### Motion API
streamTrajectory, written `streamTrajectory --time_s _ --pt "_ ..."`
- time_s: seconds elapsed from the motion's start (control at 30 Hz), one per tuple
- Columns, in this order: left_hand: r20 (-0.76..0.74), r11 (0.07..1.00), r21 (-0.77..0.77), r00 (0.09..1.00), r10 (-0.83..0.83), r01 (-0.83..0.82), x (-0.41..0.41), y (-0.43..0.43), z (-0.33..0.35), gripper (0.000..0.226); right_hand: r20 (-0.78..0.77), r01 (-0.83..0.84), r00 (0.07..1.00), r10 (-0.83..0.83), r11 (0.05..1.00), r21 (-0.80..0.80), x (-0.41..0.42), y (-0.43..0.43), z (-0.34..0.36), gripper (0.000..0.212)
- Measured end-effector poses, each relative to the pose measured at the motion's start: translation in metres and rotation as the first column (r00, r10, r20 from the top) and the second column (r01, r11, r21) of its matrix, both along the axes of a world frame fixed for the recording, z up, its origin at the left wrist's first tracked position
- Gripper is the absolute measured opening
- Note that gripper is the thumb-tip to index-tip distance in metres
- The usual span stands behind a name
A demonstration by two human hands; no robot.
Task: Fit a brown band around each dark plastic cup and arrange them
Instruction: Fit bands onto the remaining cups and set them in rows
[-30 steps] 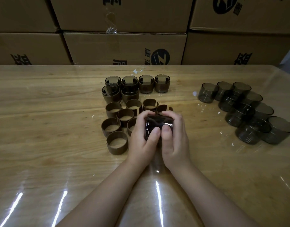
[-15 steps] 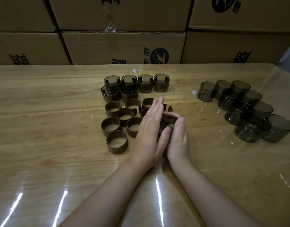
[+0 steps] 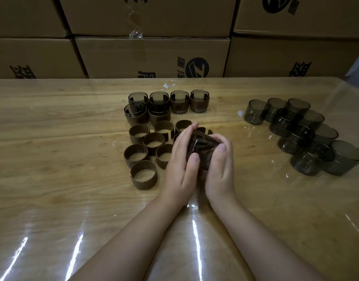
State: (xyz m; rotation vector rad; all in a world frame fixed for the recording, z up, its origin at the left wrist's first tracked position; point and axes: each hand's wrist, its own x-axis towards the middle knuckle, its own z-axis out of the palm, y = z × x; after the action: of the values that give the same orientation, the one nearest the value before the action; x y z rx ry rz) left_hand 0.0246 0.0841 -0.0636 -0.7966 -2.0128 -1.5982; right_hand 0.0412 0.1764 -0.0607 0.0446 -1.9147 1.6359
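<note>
Fingers (image 3: 185, 136) now around tilted cup (image 3: 203, 146)

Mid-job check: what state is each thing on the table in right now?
Held cup: tilted, between both hands; how far its band is on is unclear.
Left hand: holds the held cup, thumb on it.
Right hand: grips the held cup.
Banded cups: six, upright, in two rows.
Loose bands: empty, standing, none on a cup.
Bare cups: no bands, bunched at the right.
</note>
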Motion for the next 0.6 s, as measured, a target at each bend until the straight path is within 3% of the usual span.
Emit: streamTrajectory --time_s 0.1,0.33,0.47,0.6 --pt "0.027 1.0 0.018 1.0 0.004 -0.005 0.0005 -0.0011 -0.0019 0.053 -0.065 0.027 0.998 -0.019 0.991 0.134 0.0007 0.0021 0.0008 0.049" --pt "0.28 0.985 0.168 0.955 -0.093 0.046 0.0033 -0.007 0.0043 0.072 -0.139 0.057 0.99 0.001 0.91 0.411 0.0057 0.0056 0.0071 0.049" --pt "0.248 0.991 0.125 0.966 -0.068 0.038 0.0041 -0.0027 0.003 0.055 -0.143 0.118 0.988 -0.061 0.893 0.434 0.0042 0.008 0.0066 0.048" --pt "0.123 0.999 0.044 0.992 0.014 -0.019 0.0034 -0.0013 0.0047 0.052 -0.069 0.131 0.991 -0.114 0.931 0.341 0.0022 0.0019 0.0017 0.052"
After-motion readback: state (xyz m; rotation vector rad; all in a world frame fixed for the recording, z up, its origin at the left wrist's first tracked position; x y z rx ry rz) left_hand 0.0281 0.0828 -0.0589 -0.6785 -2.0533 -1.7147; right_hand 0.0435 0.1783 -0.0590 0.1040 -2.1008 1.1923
